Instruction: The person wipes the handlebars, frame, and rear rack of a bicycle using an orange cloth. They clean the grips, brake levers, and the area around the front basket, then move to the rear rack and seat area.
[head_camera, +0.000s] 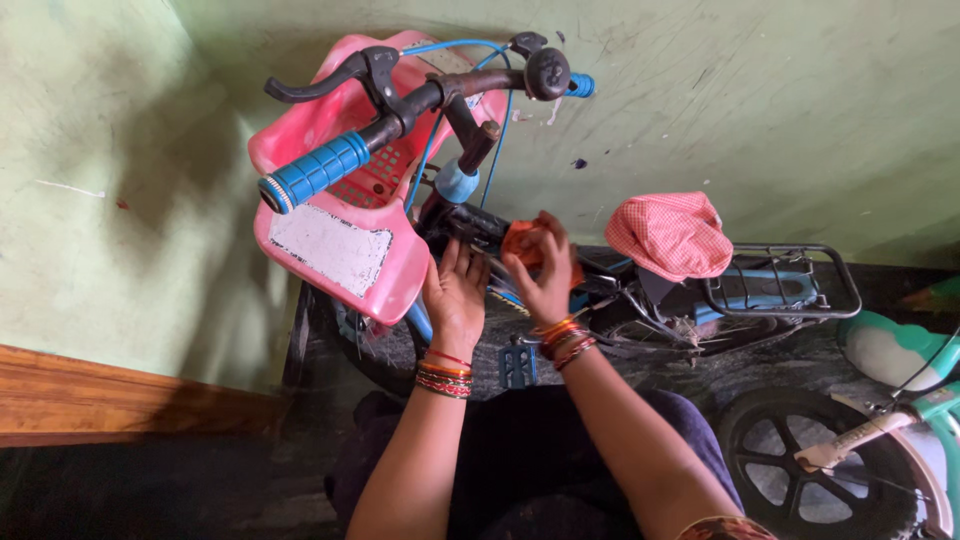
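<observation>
Bicycle frame (470, 225) below the handlebar — being wiped | right hand (545, 272) clenched around an orange cloth (522, 243) pressed to frame | left hand (455, 292) released, fingers resting on frame | progress: wiping midway by appearance; rear carrier (790, 285) untouched

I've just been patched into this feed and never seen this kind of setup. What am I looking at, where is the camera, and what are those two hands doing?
There is no machine here: a head-worn camera looks down at a person's own bare hands. A small child's bicycle stands against a green wall, with a pink front basket, blue handlebar grips and a seat under red checked cloth. The left hand rests open on the frame. The right hand holds an orange cloth against it. Another bicycle's wheel shows at lower right.
</observation>
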